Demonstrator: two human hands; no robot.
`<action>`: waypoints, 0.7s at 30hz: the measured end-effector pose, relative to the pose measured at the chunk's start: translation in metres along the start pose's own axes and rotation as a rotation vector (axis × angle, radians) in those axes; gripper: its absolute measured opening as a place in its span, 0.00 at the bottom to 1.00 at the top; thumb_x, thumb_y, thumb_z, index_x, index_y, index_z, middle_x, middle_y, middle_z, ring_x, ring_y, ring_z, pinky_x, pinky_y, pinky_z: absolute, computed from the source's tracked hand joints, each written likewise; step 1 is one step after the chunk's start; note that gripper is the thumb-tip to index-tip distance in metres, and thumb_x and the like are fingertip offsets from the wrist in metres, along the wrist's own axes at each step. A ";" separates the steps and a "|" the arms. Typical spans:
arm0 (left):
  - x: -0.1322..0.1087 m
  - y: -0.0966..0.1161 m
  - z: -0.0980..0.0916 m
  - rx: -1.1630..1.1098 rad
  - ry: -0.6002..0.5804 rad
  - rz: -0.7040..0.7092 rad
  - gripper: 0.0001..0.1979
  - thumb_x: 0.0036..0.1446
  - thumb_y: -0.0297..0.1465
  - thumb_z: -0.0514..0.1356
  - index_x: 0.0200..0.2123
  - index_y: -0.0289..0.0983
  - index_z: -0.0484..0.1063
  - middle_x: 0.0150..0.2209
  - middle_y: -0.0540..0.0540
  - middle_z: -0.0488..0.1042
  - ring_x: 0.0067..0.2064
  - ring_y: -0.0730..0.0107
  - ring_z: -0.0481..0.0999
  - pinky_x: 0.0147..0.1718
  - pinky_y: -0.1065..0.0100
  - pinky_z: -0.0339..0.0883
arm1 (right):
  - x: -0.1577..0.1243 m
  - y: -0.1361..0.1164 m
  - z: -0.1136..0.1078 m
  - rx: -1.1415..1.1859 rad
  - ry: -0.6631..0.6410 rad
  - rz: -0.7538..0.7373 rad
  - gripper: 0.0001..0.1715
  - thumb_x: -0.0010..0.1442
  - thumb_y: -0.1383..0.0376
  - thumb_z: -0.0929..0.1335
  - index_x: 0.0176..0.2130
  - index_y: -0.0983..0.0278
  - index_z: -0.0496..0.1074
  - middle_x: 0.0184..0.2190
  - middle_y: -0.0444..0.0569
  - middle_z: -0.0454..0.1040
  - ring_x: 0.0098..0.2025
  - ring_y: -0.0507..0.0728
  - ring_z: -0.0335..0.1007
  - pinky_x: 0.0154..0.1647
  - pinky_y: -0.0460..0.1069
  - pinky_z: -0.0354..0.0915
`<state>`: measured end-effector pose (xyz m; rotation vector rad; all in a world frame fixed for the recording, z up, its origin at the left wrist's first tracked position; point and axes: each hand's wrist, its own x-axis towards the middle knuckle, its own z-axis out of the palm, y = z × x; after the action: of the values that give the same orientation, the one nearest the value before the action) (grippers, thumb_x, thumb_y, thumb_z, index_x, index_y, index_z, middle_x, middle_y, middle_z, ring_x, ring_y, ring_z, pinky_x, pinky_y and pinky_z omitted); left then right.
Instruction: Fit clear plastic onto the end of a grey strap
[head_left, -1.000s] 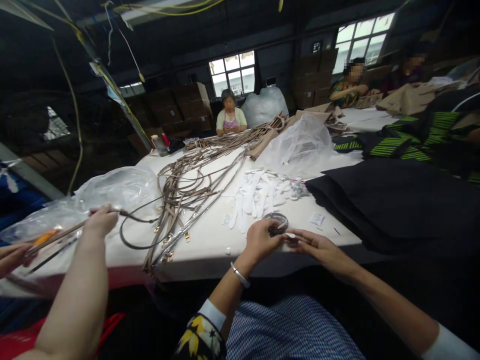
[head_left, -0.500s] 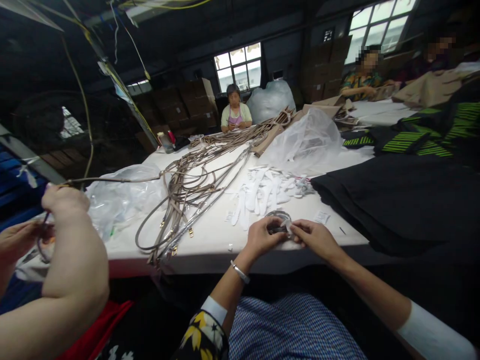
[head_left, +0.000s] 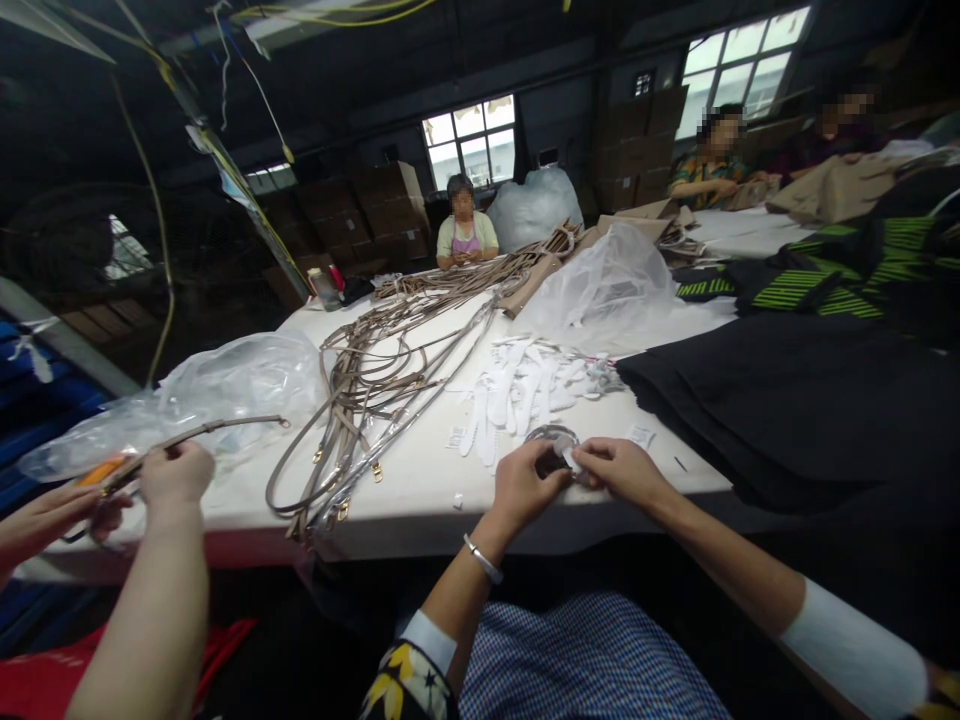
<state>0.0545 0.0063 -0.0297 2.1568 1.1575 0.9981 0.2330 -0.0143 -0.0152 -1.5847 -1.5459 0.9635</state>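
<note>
Good handling here, in this inspector's judgement, calls for a steady left grip that holds the coil's turns together and light, even fingertip pressure from the right. The left hand [head_left: 531,478] is curled around the coil [head_left: 556,432] above the desk's [head_left: 420,475] near edge; the right hand [head_left: 619,468] is narrow, pinching a pale piece [head_left: 570,460] beside it. The coil appears rounded, dark grey, partly hidden by fingers.

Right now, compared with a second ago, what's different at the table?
The right hand, its fingers outstretched before, now bends them in at a pale piece by the dark coil. The strap in a co-worker's hands now ends short of the strap pile; earlier one ran to it. The left hand still holds the coil; the white strips lie as before.
</note>
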 end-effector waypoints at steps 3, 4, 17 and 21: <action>-0.002 0.000 0.002 0.020 0.020 -0.001 0.14 0.50 0.31 0.66 0.43 0.42 0.76 0.39 0.52 0.79 0.40 0.67 0.78 0.41 0.69 0.70 | 0.002 -0.001 0.000 0.038 -0.024 0.019 0.19 0.54 0.52 0.66 0.26 0.64 0.74 0.15 0.42 0.69 0.15 0.48 0.57 0.18 0.45 0.51; -0.003 0.000 0.004 0.025 0.030 -0.002 0.14 0.50 0.31 0.66 0.42 0.42 0.76 0.39 0.51 0.79 0.41 0.67 0.77 0.41 0.69 0.69 | 0.003 0.000 -0.001 0.046 -0.033 0.029 0.19 0.54 0.52 0.66 0.27 0.65 0.74 0.15 0.42 0.69 0.15 0.48 0.55 0.18 0.45 0.51; -0.011 0.001 0.011 0.044 0.090 -0.050 0.13 0.52 0.33 0.65 0.43 0.44 0.73 0.41 0.51 0.79 0.43 0.65 0.77 0.42 0.68 0.69 | 0.011 0.004 0.000 0.039 -0.019 0.028 0.15 0.52 0.56 0.67 0.23 0.64 0.72 0.15 0.42 0.68 0.18 0.50 0.60 0.21 0.45 0.55; -0.012 0.001 0.012 0.051 0.096 -0.072 0.14 0.53 0.32 0.65 0.44 0.44 0.72 0.40 0.51 0.79 0.42 0.64 0.77 0.42 0.67 0.70 | 0.012 0.007 0.003 0.057 0.022 0.018 0.14 0.51 0.58 0.67 0.21 0.64 0.70 0.14 0.41 0.66 0.18 0.50 0.59 0.21 0.45 0.55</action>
<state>0.0602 -0.0058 -0.0405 2.1106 1.3092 1.0611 0.2338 -0.0024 -0.0229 -1.5674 -1.4785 0.9881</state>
